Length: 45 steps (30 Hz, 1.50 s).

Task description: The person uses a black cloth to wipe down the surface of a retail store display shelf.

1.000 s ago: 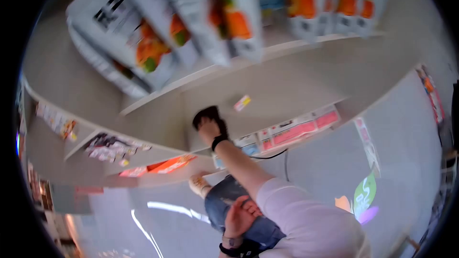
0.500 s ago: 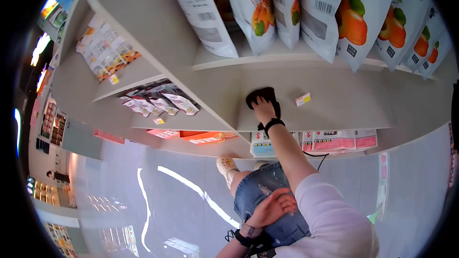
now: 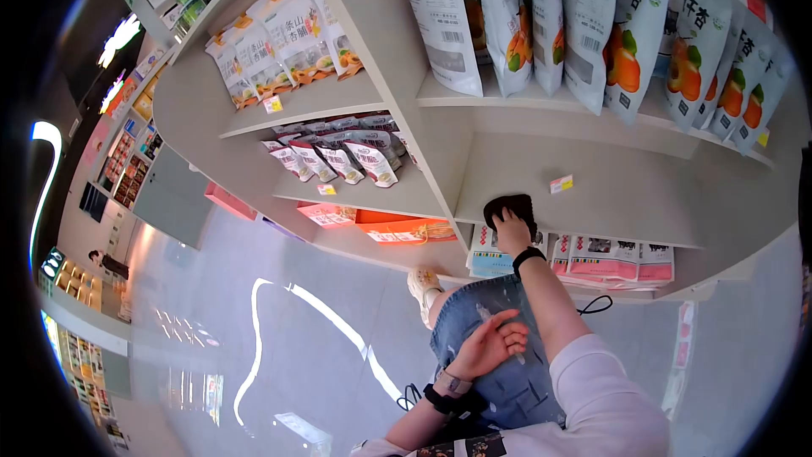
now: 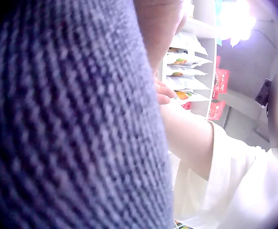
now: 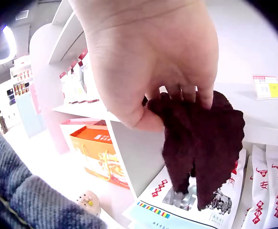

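My right hand (image 3: 512, 233) grips a dark maroon cloth (image 5: 203, 143) between thumb and fingers. In the head view the cloth lies at the left end of a low shelf board (image 3: 609, 195), by its front edge. Its lower part hangs in two flaps over a white and light-blue package (image 5: 172, 200) in the right wrist view. To the right of the cloth, a small price tag (image 3: 561, 184) sits on the board. Over the denim-covered knee, my left hand (image 3: 486, 347) hangs with loosely curled fingers, holding nothing. Blue ribbed fabric (image 4: 72, 119) fills much of the left wrist view.
White pouches with apricot pictures (image 3: 626, 59) stand on the shelf above. A vertical divider (image 3: 397, 76) separates the left shelves, which hold snack bags (image 3: 292, 42) and small pouches (image 3: 338, 156). Below are an orange box (image 3: 406, 228) and pink-white packages (image 3: 609, 258).
The head view has swung left and steadied. My right hand and the cloth have come from farther back on the board to its front edge. The left hand stays over the knee.
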Motion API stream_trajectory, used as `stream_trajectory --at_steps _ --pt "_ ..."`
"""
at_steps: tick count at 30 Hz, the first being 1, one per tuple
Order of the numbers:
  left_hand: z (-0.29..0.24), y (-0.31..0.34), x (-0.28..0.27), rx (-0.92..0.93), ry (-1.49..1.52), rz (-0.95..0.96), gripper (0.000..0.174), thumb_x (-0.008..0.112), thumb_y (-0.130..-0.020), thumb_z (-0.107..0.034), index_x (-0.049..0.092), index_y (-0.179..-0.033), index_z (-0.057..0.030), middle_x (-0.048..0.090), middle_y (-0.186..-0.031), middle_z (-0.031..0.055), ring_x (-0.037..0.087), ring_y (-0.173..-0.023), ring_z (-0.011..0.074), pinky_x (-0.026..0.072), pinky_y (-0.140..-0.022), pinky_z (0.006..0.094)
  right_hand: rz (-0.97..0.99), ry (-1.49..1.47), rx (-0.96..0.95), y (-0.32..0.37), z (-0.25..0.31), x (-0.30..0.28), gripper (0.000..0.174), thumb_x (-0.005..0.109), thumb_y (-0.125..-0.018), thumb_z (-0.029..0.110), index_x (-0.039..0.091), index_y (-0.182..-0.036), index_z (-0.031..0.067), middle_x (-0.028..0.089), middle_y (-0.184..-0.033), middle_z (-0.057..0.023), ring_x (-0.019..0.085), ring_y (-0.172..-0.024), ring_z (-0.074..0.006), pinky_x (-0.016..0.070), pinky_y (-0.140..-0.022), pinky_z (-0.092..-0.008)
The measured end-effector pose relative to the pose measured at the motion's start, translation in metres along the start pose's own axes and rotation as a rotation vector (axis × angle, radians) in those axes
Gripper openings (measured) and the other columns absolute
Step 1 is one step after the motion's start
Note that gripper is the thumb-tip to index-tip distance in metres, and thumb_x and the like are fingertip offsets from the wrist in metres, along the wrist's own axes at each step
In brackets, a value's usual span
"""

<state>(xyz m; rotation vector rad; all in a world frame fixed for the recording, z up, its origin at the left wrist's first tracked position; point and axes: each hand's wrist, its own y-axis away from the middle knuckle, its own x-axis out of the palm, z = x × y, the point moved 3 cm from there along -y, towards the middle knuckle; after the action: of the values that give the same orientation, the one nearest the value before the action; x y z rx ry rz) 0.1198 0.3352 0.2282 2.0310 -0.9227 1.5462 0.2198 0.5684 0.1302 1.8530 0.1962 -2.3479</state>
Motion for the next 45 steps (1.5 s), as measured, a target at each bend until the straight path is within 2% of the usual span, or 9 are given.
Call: stream_trajectory --at_steps 6,10,16,17,21,30,34,43,45 --pt "-0.001 0.0 -0.001 -0.004 0.024 -0.014 0.047 0.036 -0.092 -0.036 0.035 -0.13 -0.0086 0.051 -0.114 0.017 0.05 -0.102 0.0254 0.0361 -0.091 0.0373 0.059 0.053 0.049 -0.003 0.011 -0.007 0.059 0.064 -0.071 0.028 0.045 -0.123 0.0075 0.036 -0.133 -0.018 0.036 -0.122 -0.0317 0.0373 -0.092 -0.0467" --pt "0.0 -0.003 -0.003 -0.03 0.043 -0.017 0.047 0.037 -0.092 -0.038 0.035 -0.13 -0.0092 0.052 -0.111 0.0165 0.049 -0.101 0.0252 0.0352 -0.092 0.0372 0.036 0.056 0.009 -0.017 0.008 0.0 0.061 0.064 -0.071 0.027 0.043 -0.125 0.0067 0.035 -0.133 -0.0184 0.036 -0.122 -0.0317 0.0386 -0.091 -0.0469" --pt "-0.004 -0.011 -0.002 -0.048 0.084 0.032 0.049 0.037 -0.092 -0.038 0.033 -0.129 -0.0071 0.049 -0.114 0.0178 0.049 -0.102 0.0253 0.0362 -0.09 0.0369 0.017 0.053 0.039 -0.061 0.01 -0.002 0.048 0.049 -0.076 0.016 0.045 -0.123 0.0072 0.036 -0.132 -0.02 0.037 -0.122 -0.0308 0.0383 -0.093 -0.042" --pt "-0.005 -0.012 -0.003 -0.059 0.091 0.037 0.049 0.037 -0.091 -0.039 0.033 -0.129 -0.0072 0.049 -0.114 0.0177 0.049 -0.102 0.0253 0.0363 -0.09 0.0369 0.021 0.092 0.039 -0.071 0.01 0.002 0.045 0.047 -0.08 0.017 0.044 -0.125 0.0105 0.036 -0.133 -0.0155 0.036 -0.122 -0.029 0.0386 -0.091 -0.0452" --pt "-0.007 -0.018 -0.003 -0.107 0.118 0.015 0.049 0.039 -0.091 -0.04 0.034 -0.126 -0.006 0.05 -0.112 0.0163 0.049 -0.102 0.0256 0.0359 -0.09 0.0376 0.064 0.105 0.013 -0.107 0.0 0.006 0.043 0.042 -0.084 0.018 0.043 -0.127 0.0129 0.032 -0.138 -0.0132 0.033 -0.125 -0.027 0.0363 -0.094 -0.0434" --pt "-0.009 -0.025 -0.006 -0.159 0.172 -0.026 0.048 0.037 -0.092 -0.038 0.034 -0.126 -0.0027 0.049 -0.115 0.0146 0.049 -0.104 0.0253 0.0354 -0.091 0.0377 0.129 0.14 0.067 -0.162 0.001 -0.002 0.043 0.039 -0.087 0.018 0.039 -0.13 0.0154 0.027 -0.141 -0.0117 0.03 -0.127 -0.0253 0.0328 -0.098 -0.0417" --pt "-0.009 -0.026 -0.005 -0.155 0.16 -0.026 0.049 0.037 -0.092 -0.038 0.033 -0.126 -0.0024 0.049 -0.116 0.0145 0.049 -0.103 0.0255 0.0355 -0.09 0.0374 0.103 0.107 0.057 -0.163 -0.001 -0.008 0.049 0.043 -0.084 0.012 0.036 -0.132 0.0131 0.027 -0.141 -0.0127 0.03 -0.128 -0.0253 0.034 -0.098 -0.0374" --pt "-0.011 -0.024 0.0 -0.124 0.076 -0.045 0.051 0.037 -0.091 -0.042 0.034 -0.127 -0.0047 0.05 -0.113 0.0152 0.049 -0.102 0.025 0.0366 -0.089 0.0376 0.118 0.106 0.042 -0.116 0.0 -0.009 0.046 0.041 -0.084 0.014 0.039 -0.13 0.0127 0.029 -0.14 -0.0136 0.03 -0.127 -0.027 0.0341 -0.096 -0.039" --pt "-0.008 -0.022 -0.001 -0.111 0.059 -0.025 0.051 0.036 -0.091 -0.041 0.033 -0.128 -0.0051 0.05 -0.113 0.0156 0.049 -0.102 0.0248 0.0366 -0.089 0.0371 -0.008 0.074 0.03 -0.098 -0.002 0.0 0.04 0.042 -0.083 0.017 0.047 -0.122 0.0124 0.037 -0.134 -0.0135 0.036 -0.123 -0.0266 0.0361 -0.093 -0.0437"
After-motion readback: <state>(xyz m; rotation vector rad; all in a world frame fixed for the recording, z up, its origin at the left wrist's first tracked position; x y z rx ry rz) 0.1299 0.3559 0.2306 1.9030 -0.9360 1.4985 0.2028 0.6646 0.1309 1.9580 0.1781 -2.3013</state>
